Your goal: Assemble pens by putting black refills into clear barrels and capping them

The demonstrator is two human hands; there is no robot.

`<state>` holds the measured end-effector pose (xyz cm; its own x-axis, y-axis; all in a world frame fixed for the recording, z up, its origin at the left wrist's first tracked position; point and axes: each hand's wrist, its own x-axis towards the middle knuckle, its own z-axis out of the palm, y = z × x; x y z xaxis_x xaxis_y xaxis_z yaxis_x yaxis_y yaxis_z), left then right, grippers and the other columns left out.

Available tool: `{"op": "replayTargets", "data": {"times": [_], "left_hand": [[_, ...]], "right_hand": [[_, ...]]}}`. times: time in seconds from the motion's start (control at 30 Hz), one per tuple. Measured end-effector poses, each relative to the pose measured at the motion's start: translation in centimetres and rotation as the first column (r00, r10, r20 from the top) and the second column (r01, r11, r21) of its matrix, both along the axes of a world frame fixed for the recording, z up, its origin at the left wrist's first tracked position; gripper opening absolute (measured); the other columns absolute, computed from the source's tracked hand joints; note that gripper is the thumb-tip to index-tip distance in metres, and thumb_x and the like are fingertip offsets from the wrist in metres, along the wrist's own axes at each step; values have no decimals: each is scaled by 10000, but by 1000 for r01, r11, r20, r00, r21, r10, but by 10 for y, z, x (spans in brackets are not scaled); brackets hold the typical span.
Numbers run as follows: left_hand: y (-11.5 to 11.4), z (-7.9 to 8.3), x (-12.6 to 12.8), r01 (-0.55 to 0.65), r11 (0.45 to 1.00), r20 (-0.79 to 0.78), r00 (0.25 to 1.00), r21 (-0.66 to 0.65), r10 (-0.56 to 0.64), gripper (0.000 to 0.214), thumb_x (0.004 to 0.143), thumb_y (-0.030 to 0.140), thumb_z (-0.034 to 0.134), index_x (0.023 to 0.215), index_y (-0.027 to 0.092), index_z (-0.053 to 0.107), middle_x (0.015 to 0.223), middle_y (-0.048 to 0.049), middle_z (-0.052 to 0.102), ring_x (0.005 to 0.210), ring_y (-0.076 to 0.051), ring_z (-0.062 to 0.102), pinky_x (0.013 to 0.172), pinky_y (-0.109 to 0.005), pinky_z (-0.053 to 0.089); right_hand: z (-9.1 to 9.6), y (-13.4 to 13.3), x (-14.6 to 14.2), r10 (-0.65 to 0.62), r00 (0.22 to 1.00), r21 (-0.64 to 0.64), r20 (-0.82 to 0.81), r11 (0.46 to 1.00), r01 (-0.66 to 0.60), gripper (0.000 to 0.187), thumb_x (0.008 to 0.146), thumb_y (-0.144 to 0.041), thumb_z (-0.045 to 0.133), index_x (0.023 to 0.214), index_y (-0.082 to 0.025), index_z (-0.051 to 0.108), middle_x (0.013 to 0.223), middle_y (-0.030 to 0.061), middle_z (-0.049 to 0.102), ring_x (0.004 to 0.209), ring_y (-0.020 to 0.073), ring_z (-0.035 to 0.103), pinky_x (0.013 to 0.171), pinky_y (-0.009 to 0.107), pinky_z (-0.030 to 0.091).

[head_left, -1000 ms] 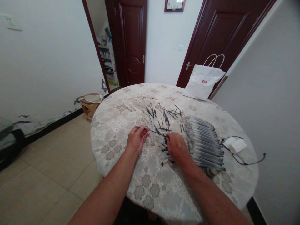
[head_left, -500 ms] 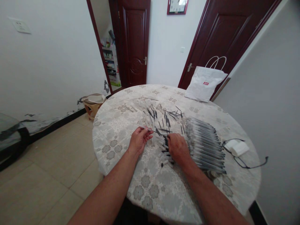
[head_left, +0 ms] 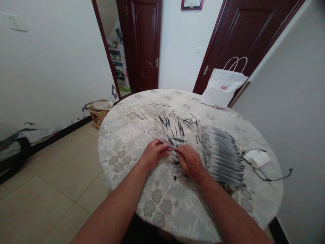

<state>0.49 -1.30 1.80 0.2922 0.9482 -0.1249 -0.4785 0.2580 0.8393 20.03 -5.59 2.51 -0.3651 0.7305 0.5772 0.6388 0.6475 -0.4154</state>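
Note:
My left hand [head_left: 153, 154] is closed on a clear pen barrel [head_left: 157, 138] that sticks out up and to the left. My right hand [head_left: 189, 162] is pinched at the barrel's near end, and what its fingers hold is too small to name. Both hands meet above the round table [head_left: 122, 135] with its flowered cloth. Loose clear barrels and black pen parts [head_left: 175, 127] lie scattered just beyond the hands. A long row of assembled pens [head_left: 222, 154] lies to the right of my right hand.
A white paper bag [head_left: 221, 88] leans at the table's far edge. Glasses and a white packet [head_left: 257, 159] lie at the right. A low stool [head_left: 99, 112] stands on the floor left of the table. Dark doors are behind.
My left hand lifted a clear barrel off the table and moved right. My right hand left the parts pile and came up to meet the barrel's end.

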Motion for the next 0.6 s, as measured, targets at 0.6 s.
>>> {"op": "replayTargets", "data": {"times": [0.6], "left_hand": [[-7, 5, -3, 214, 976, -13, 977, 34, -214, 220, 773, 267, 797, 889, 131, 669, 773, -53, 710, 703, -161, 691, 687, -285, 571]], "right_hand": [[-3, -12, 7, 82, 924, -366, -373, 902, -228, 234, 936, -263, 607, 1153, -242, 691, 1051, 41, 745, 907, 175, 692, 825, 297, 526]]}}
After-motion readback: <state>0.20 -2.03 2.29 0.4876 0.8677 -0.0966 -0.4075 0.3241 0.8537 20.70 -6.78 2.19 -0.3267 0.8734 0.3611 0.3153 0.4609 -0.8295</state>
